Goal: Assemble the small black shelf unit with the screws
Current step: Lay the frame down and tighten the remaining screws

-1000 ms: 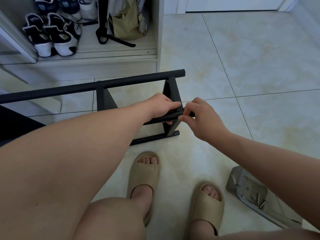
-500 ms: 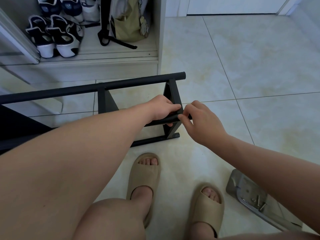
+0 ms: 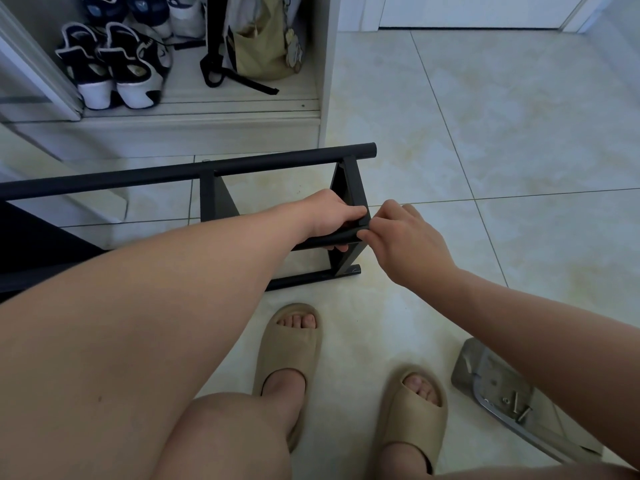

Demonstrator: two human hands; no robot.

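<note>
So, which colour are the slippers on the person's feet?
The slippers are plain beige, clearest in the head view.

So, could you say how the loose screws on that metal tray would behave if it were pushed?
The screws look small and round-shafted, so they would probably roll. The metal tray looks smooth, likely giving little grip, though its raised edge may stop them.
</note>
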